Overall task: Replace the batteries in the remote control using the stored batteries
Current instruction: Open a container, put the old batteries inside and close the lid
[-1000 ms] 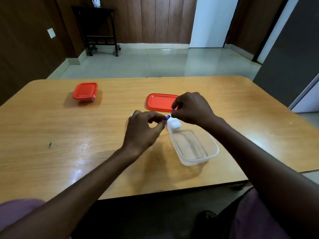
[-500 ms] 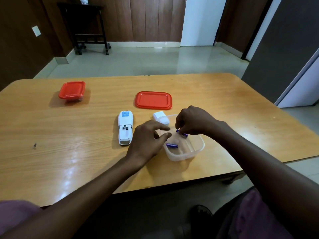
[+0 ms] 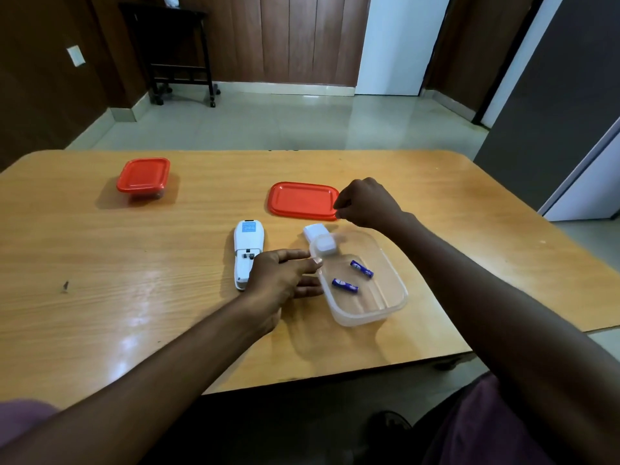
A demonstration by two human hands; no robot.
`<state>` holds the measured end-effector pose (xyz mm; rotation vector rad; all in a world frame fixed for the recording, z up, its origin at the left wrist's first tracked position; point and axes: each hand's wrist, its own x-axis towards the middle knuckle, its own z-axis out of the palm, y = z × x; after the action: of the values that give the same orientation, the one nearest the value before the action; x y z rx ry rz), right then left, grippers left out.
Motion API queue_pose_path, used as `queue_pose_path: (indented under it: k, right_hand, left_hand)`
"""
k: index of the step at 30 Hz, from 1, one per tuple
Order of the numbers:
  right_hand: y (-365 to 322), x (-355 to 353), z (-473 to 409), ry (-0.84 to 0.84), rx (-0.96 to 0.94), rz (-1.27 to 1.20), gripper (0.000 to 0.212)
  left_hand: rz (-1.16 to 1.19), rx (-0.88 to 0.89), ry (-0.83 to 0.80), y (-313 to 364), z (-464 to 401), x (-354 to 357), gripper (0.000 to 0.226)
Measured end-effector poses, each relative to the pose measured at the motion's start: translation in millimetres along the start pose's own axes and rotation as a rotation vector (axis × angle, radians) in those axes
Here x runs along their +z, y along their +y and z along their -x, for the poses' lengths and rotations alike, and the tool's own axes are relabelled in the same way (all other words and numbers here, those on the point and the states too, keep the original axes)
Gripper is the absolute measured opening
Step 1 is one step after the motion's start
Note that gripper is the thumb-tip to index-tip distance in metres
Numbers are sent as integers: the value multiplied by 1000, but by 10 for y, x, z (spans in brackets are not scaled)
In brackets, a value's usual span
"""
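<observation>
A white remote control (image 3: 246, 250) lies face down on the wooden table (image 3: 134, 290) with its battery compartment uncovered. Its white battery cover (image 3: 315, 231) lies just right of it. Two blue batteries (image 3: 361, 268) (image 3: 344, 285) rest inside a clear plastic container (image 3: 365, 313). My left hand (image 3: 285, 276) lies flat with fingers spread, touching the container's left rim and covering the remote's near end. My right hand (image 3: 365, 204) hovers beyond the container, fingers curled at the edge of a loose red lid (image 3: 302, 199); it holds nothing I can see.
A second small container with a red lid on it (image 3: 143, 177) stands at the table's far left. The table's near edge runs just behind my forearms. A dark wheeled stand (image 3: 177, 52) is on the floor beyond the table.
My right hand let its battery fall into the clear container and lifted away toward the red lid. My left hand flattened beside the container.
</observation>
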<state>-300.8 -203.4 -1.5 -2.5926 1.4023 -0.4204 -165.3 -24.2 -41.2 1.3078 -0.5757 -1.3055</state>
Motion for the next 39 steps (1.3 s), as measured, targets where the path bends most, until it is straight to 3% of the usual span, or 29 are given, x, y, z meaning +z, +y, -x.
queue_pose_path:
  k: [4,7,12,18,23,28,30,34,39]
  right_hand:
    - [69,89,-215,-149,-56,127,34]
    - [84,70,-310,-216,-123,148,32]
    - [28,117,-307,-200,-242,229,16]
    - [28,42,-215,-124,-354,218,15]
    - [-38,-242,8,239,-325,-66,9]
    - [-292,-486,471,401,-161,-449,3]
    - [-370,-571,650,361,-27,-698,1]
    - [-404,-588,1003,136,230,-1199,16]
    - [-272,-533,1166,-20,403,-1184,23]
  left_hand:
    - [-1,0,-7,-6,-25,-6,25]
    - [-12,0,-13,-13,-36,-21,29]
    - [-7,-4,-12,-22,-51,-29,33]
    - [-9,-18,8,-21,-44,-21,31]
    - [-5,-26,35,20,-69,-55,30]
    - [-11,60,62,151,-106,-75,25]
    - [78,68,68,243,-103,-56,16]
    - [280,82,1,375,-26,-81,3]
    - [106,95,-71,370,88,-151,17]
